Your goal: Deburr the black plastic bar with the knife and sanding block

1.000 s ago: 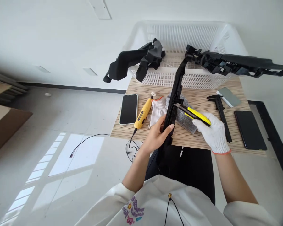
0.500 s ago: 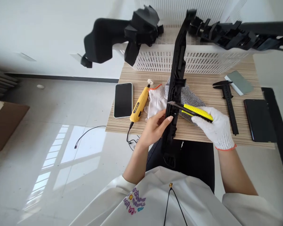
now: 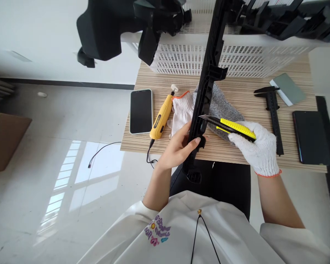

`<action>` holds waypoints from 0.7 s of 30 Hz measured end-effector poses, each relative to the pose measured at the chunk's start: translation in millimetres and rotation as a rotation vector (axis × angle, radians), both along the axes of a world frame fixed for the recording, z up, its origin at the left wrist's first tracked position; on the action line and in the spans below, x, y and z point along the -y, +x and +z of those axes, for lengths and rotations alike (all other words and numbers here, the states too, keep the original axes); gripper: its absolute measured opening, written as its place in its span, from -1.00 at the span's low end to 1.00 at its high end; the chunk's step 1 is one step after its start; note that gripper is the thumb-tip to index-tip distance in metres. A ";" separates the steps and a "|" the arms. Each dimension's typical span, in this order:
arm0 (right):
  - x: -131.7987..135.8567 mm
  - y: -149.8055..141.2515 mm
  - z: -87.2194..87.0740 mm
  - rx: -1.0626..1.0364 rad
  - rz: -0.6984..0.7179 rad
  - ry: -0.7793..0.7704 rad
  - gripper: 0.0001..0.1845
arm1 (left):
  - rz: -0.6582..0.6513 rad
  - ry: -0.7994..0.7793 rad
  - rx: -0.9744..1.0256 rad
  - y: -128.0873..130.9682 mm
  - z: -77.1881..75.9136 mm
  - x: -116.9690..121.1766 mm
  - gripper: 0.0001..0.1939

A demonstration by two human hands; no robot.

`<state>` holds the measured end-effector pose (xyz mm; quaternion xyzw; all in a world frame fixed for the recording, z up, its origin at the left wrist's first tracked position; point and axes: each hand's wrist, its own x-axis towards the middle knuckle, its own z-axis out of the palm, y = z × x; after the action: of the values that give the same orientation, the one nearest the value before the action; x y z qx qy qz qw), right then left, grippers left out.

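My bare left hand (image 3: 178,148) is closed around the lower part of a long black plastic trim piece (image 3: 206,84), thumb on its near side. The piece tilts up and away from my lap, over the table edge. In my right hand (image 3: 257,146), which wears a white knit glove, is a yellow and black utility knife (image 3: 236,129). Its blade is out and points left, its tip at the edge of the black piece; whether it touches I cannot tell. Behind the piece lie a white glove (image 3: 182,112) and a grey cloth item (image 3: 224,106), partly hidden.
A yellow rotary tool (image 3: 161,117) and a phone (image 3: 141,111) lie to the left. On the right are a black caliper (image 3: 274,117), a grey-green block (image 3: 287,89) and a dark phone (image 3: 310,137). Black plastic parts (image 3: 107,29) overhang a white basket (image 3: 178,60) at the back.
The black piece has turned slightly, its lower end swinging left. My right hand has moved a little right with the knife. The whole view has shifted slightly downward.
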<state>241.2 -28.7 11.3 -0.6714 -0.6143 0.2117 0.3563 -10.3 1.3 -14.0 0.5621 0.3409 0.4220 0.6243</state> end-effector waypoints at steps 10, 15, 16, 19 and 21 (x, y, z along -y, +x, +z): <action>-0.1 -4.7 -0.1 0.003 -0.022 0.012 -0.68 | -0.018 -0.001 0.000 -0.3 1.0 -0.3 -0.77; 0.6 -6.0 0.8 -0.092 -0.152 0.000 -0.68 | -0.181 0.060 0.039 -5.3 -4.3 0.2 -0.48; 1.1 -5.4 0.9 -0.117 -0.162 -0.013 -0.67 | -0.198 0.059 0.040 -5.6 -5.3 0.6 -0.42; 2.4 -3.1 1.7 -0.103 -0.052 -0.077 -0.63 | -0.176 0.027 0.028 -5.3 -8.3 1.8 -0.37; 2.6 -2.2 2.5 -0.041 0.002 -0.077 -0.63 | -0.121 0.030 0.034 -4.4 -10.1 2.2 -0.36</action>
<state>239.0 -31.3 13.7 -0.6794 -0.5990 0.2494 0.3427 -14.7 -0.9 -24.2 0.5837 0.2891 0.3979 0.6460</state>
